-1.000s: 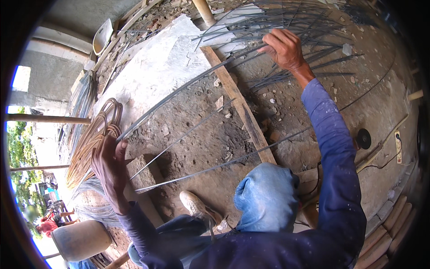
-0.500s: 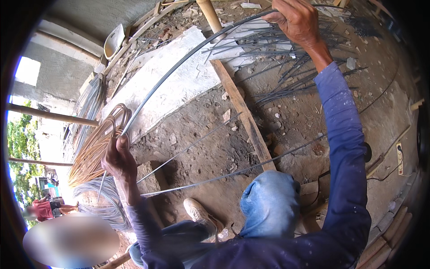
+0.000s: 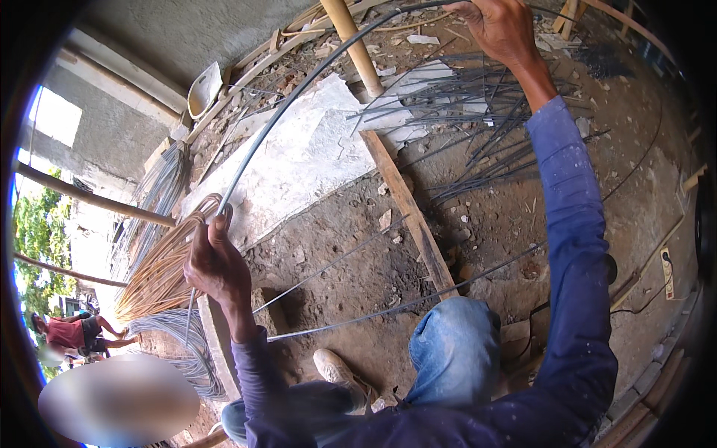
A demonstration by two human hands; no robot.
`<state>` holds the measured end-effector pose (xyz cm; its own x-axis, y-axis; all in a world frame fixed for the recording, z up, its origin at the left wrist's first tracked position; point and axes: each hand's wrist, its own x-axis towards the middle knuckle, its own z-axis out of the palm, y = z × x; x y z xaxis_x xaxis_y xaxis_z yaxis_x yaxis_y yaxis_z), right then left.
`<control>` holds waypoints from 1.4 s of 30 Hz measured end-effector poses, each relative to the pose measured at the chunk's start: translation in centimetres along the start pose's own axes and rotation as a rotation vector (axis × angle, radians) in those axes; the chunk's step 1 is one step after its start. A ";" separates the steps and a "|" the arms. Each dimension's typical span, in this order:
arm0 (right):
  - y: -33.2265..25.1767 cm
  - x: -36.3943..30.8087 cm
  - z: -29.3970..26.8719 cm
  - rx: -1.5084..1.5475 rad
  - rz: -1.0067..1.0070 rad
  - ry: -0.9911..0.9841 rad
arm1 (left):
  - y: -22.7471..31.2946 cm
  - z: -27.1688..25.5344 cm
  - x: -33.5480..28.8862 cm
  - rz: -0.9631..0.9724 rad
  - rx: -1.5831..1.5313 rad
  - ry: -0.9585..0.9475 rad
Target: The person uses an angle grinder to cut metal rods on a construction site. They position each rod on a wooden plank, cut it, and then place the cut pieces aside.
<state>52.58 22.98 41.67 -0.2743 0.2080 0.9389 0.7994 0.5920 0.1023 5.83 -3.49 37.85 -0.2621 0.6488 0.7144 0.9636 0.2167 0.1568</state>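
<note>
At the far left, beyond two poles [image 3: 97, 196], I see a person [image 3: 69, 333] in a red top. Next comes a brown coil [image 3: 158, 275], with a grey coil [image 3: 175, 336] below it and a grey bundle [image 3: 153, 203] above. My left hand [image 3: 218, 269] is just right of the brown coil, its grip clenched on a long bar [image 3: 287, 105]. A thin grey length runs down from that hand; I cannot tell whether it is part of the same bar.

From there the bar climbs in a smooth arc over a pale sheet [image 3: 321, 131] and across a bamboo post [image 3: 364, 69], up to the other hand. A basin [image 3: 203, 91] leans near the wall [image 3: 216, 30]. Mid-view, above my shoe [image 3: 334, 367] and knee [image 3: 453, 351], two thin rods [image 3: 403, 307] stretch over the dirt floor [image 3: 336, 231]; one meets a plank [image 3: 411, 213], the other passes by the knee toward my right sleeve [image 3: 575, 194]. Right of the plank's upper end, dark rods [image 3: 478, 119] lie in a loose heap.

Near the top edge, my right hand [image 3: 502, 31] has its grip closed around the bar, which carries on past it. At the far right I see a power strip [image 3: 667, 274] with a cord.
</note>
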 end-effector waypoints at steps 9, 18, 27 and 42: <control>-0.2 7.5 1.2 0.037 0.225 0.193 | 12.0 6.8 -1.0 -0.114 -0.698 0.111; 1.9 10.2 -2.4 0.013 0.041 0.206 | 12.2 9.6 -2.4 -0.086 -0.918 0.012; -2.9 -17.3 5.1 0.209 -0.058 -0.469 | -11.6 0.3 2.8 0.138 0.067 -0.125; -12.8 -42.9 7.6 0.340 0.255 -1.334 | -0.8 8.7 -11.1 0.062 -0.048 -0.599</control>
<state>50.06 12.38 -2.39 -0.5916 0.7978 -0.1166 0.7893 0.5436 -0.2854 7.54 -4.48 23.89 -0.1764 0.9602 0.2166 0.9756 0.1413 0.1682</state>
